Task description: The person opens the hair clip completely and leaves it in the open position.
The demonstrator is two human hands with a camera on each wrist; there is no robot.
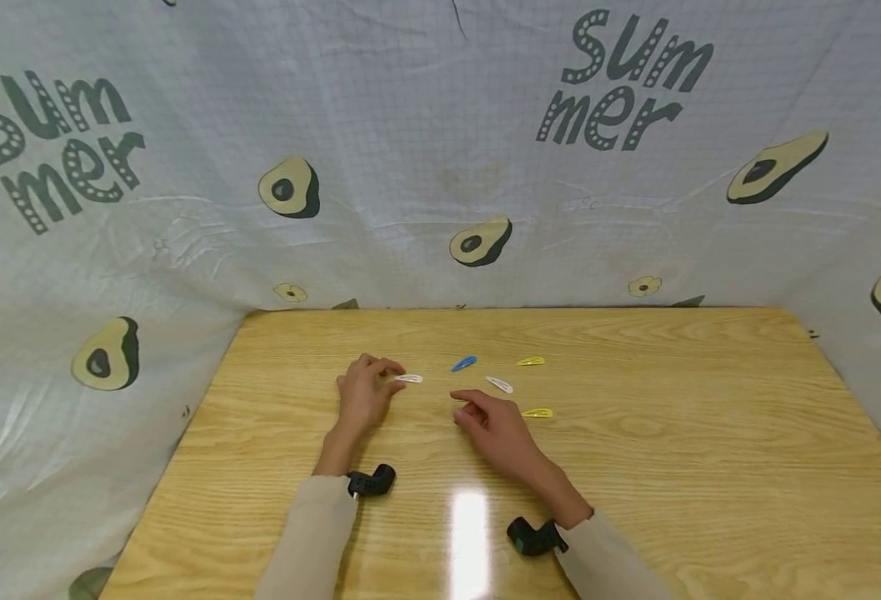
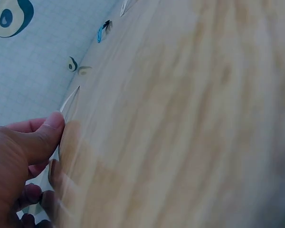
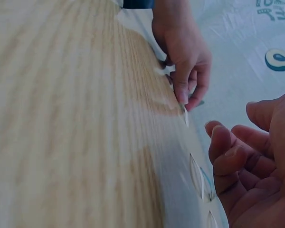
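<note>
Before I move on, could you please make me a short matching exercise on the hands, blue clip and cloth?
Column one:
1. Left hand
2. Right hand
3. Blue clip
4. Cloth

Column two:
A. Lies untouched on the table
B. Printed with avocados
C. Fingers loosely curled, holding nothing
D. Pinches a white clip

Pairs: 1-D, 2-C, 3-A, 4-B

Beige sleeves; black wrist cameras; right one perhaps green-marked

Avocado-print sheet behind wooden table
</note>
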